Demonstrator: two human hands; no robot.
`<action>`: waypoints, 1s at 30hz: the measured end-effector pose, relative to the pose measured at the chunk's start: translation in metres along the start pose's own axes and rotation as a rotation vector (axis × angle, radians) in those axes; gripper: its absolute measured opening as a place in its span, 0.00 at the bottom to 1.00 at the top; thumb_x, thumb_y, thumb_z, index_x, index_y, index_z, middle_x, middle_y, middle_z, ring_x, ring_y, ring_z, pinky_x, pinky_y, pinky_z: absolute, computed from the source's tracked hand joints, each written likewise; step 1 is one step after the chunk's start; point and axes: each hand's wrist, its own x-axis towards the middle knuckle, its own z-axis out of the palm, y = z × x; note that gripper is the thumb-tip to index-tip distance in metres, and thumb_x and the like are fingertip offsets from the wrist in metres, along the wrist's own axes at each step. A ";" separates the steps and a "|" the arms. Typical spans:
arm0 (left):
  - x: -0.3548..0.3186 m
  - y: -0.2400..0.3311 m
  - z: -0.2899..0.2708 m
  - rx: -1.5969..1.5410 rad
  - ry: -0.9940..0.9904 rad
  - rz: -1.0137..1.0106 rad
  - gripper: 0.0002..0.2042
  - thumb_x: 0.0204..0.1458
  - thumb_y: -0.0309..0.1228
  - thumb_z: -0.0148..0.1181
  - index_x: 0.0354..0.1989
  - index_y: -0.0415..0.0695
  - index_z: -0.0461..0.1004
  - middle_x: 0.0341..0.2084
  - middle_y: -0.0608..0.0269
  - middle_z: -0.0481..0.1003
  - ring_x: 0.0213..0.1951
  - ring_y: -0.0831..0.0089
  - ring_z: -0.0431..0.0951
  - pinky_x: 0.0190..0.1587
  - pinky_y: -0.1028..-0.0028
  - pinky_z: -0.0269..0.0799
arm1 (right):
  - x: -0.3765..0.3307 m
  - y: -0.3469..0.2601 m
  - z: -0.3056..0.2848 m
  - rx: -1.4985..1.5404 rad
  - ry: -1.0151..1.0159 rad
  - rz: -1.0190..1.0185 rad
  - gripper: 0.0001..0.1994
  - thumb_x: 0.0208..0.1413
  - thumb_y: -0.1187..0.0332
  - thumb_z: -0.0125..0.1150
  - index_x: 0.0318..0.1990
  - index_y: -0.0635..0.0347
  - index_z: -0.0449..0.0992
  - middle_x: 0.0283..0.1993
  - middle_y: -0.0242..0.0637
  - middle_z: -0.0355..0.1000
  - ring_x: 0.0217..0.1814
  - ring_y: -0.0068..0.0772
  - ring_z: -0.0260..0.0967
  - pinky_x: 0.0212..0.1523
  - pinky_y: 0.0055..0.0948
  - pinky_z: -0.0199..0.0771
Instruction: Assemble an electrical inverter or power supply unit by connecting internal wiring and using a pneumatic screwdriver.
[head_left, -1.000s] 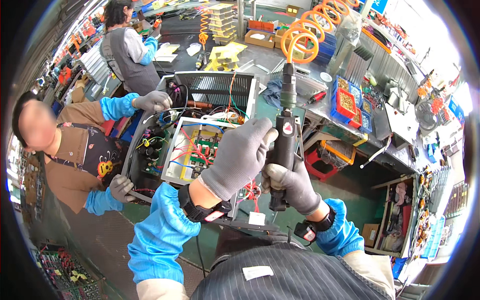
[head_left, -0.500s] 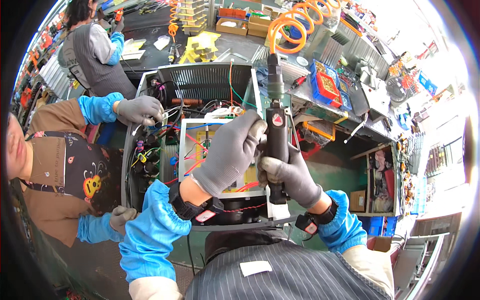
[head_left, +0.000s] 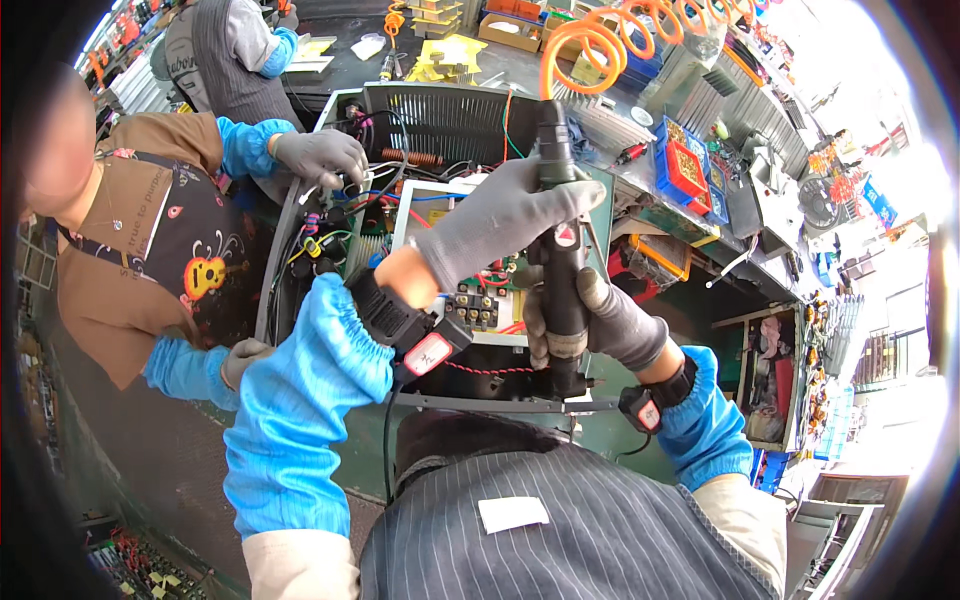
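Note:
A black air screwdriver [head_left: 567, 290] stands nearly upright in front of me, an orange coiled hose [head_left: 585, 40] joined to its top. My left hand [head_left: 500, 215], in a grey glove, closes round its upper part; the fingers behind it are partly hidden. Lower down, my gloved right hand [head_left: 625, 325] wraps the body near its bottom end. Behind the tool lies an open grey metal cabinet [head_left: 445, 405] full of coloured wires. A white inner frame [head_left: 485, 338] holds a black terminal block [head_left: 476, 306], close under my left wrist.
A co-worker [head_left: 130, 250] stands at the left, one gloved hand [head_left: 322, 157] over the cabinet's wires. Another person [head_left: 225, 60] works at the bench behind. Blue and red screw bins [head_left: 686, 170] sit on the right-hand bench [head_left: 640, 195], with shelving [head_left: 765, 370] below.
My left hand has shifted from beside the screwdriver onto its upper part. My right hand still grips it lower down. The view has moved, and the terminal block now shows.

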 end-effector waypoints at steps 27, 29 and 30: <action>0.030 0.073 0.028 0.786 0.548 0.161 0.21 0.59 0.47 0.63 0.32 0.38 0.82 0.21 0.46 0.80 0.28 0.50 0.84 0.34 0.59 0.80 | 0.049 -0.053 0.032 -1.122 0.844 -0.529 0.31 0.45 0.57 0.76 0.51 0.66 0.67 0.40 0.47 0.79 0.40 0.40 0.81 0.44 0.39 0.81; 0.028 0.067 0.018 0.814 0.529 0.341 0.21 0.59 0.47 0.63 0.32 0.37 0.82 0.21 0.45 0.80 0.28 0.51 0.85 0.33 0.59 0.79 | 0.053 -0.053 0.038 -1.133 0.829 -0.540 0.31 0.45 0.56 0.76 0.51 0.65 0.67 0.41 0.47 0.79 0.41 0.40 0.82 0.44 0.38 0.81; 0.027 0.069 0.017 0.812 0.531 0.341 0.21 0.59 0.47 0.63 0.32 0.37 0.82 0.21 0.45 0.80 0.28 0.51 0.85 0.33 0.59 0.79 | 0.055 -0.053 0.039 -1.135 0.828 -0.539 0.31 0.45 0.56 0.76 0.51 0.65 0.67 0.41 0.47 0.79 0.41 0.40 0.82 0.44 0.38 0.81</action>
